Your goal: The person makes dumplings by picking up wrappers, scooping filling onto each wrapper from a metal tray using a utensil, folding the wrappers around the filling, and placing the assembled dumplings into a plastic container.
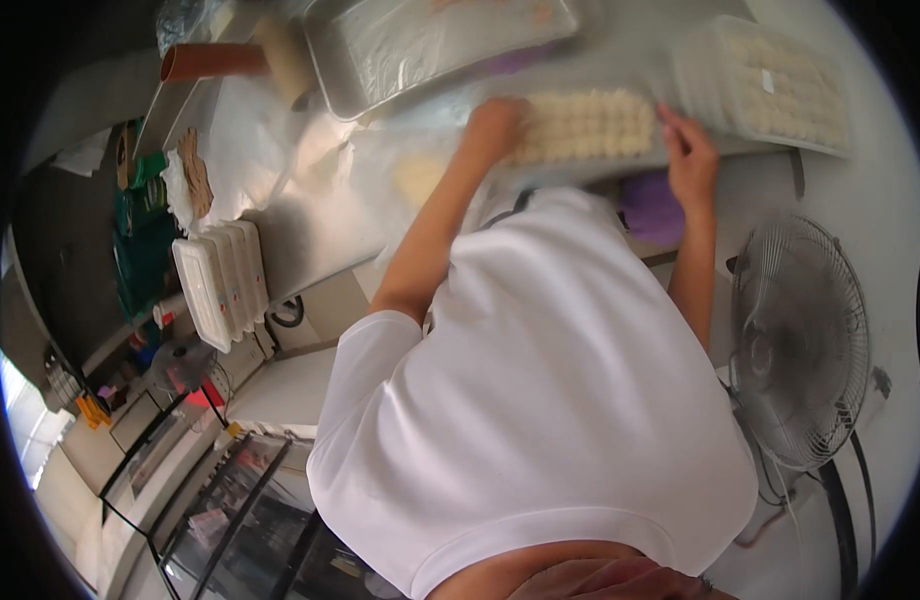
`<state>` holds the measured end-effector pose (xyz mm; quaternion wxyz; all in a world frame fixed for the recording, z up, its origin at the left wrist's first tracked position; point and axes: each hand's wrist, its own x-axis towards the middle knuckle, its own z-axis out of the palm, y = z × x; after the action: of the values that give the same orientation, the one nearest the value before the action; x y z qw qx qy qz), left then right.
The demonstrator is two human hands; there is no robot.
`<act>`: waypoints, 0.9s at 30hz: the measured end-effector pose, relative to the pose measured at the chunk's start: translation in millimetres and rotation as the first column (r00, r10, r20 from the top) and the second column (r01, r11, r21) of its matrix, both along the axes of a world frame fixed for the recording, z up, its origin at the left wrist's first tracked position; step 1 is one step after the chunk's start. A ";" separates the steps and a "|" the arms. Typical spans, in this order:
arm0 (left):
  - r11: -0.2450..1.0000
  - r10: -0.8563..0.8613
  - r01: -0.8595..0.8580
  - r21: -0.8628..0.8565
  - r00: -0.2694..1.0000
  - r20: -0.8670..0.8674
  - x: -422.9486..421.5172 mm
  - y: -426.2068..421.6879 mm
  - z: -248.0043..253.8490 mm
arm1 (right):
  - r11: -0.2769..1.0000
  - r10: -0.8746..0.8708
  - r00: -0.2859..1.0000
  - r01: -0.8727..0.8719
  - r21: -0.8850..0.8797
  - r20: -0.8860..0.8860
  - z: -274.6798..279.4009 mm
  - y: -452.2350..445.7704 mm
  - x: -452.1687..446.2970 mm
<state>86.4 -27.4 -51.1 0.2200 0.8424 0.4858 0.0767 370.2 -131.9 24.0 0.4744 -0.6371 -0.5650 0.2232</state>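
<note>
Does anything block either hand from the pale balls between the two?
Nothing visible does. The left hand is at the left end of the pale balls, the right hand by their right end; blur leaves contact unclear.

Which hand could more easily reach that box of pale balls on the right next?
Probably the right hand: it's nearer that box. The left hand is farther away, at the left end of the other balls.
</note>
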 end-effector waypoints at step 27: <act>0.594 0.465 -0.804 0.022 0.366 0.806 -155.9 -110.2 40.2 | 0.755 0.655 0.745 -0.653 -0.062 0.127 8.8 77.1 -129.7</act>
<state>-69.5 -137.6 -11.0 0.1603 0.4959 0.6184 0.5882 240.5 -54.8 32.7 0.3210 -0.4164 -0.7826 0.3334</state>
